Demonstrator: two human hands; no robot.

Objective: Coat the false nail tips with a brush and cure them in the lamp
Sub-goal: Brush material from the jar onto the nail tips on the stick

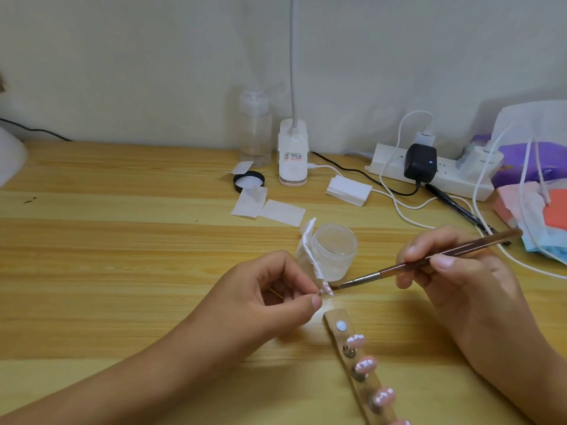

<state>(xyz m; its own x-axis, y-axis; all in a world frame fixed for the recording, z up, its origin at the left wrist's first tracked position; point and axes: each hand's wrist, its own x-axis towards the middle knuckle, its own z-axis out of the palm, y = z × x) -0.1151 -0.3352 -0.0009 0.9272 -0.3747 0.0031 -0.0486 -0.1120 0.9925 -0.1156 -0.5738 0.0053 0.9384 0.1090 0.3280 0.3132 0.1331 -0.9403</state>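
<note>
Both hands meet low over the wooden desk [122, 240], forearms coming in from the near edge. The left hand [276, 289] is curled, its thumb and forefinger pinching a small pink nail tip [326, 290], and a folded white wipe [308, 250] stands just behind those fingers against an open clear jar [336, 250]. The right hand [454, 271] grips the brush [429, 260] like a pen, handle slanting up to the right, bristles touching the pinched tip; more coated tips [365, 365] sit in a row on a tan strip [333, 317] between the wrists.

Soft, fairly dim indoor light; small bright glare on the table [122, 240] toward five o'clock; nine-o'clock edge blurred.
</note>
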